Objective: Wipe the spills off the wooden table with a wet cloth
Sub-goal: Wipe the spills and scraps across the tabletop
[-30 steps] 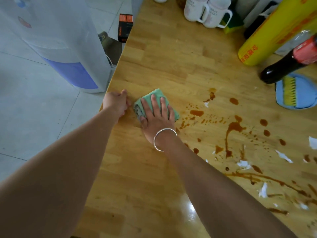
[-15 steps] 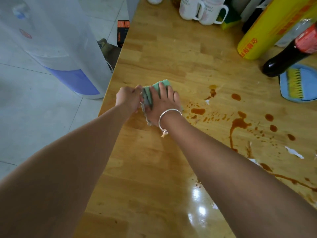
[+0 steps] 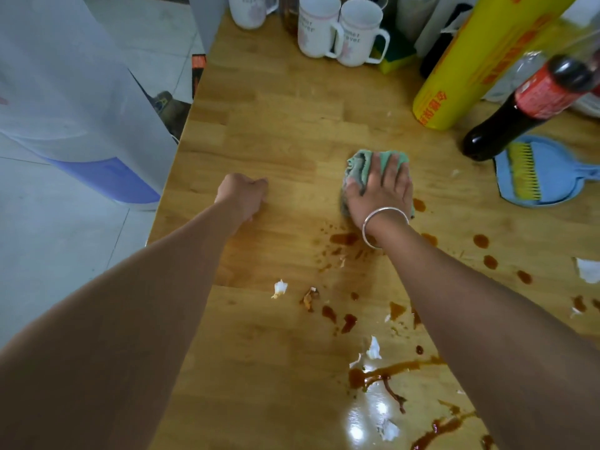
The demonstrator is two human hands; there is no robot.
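Observation:
A folded green cloth (image 3: 363,162) lies on the wooden table (image 3: 279,131), pressed flat under my right hand (image 3: 380,190), whose fingers are spread over it. A silver bangle sits on that wrist. Brown spills (image 3: 344,238) dot the wood just below the cloth, and a long brown streak (image 3: 383,375) runs near the front. My left hand (image 3: 243,198) rests as a closed fist on the table to the left of the cloth, holding nothing that I can see.
White mugs (image 3: 334,30) stand at the back. A yellow roll (image 3: 470,66), a dark bottle (image 3: 513,115) and a blue dustpan with a yellow brush (image 3: 539,173) sit at the right. Torn white scraps (image 3: 279,287) lie among the stains. A water dispenser (image 3: 65,92) stands left of the table edge.
My right hand slid the cloth to the right across the table, away from my left hand. My left hand let go of the cloth and stayed near the left edge.

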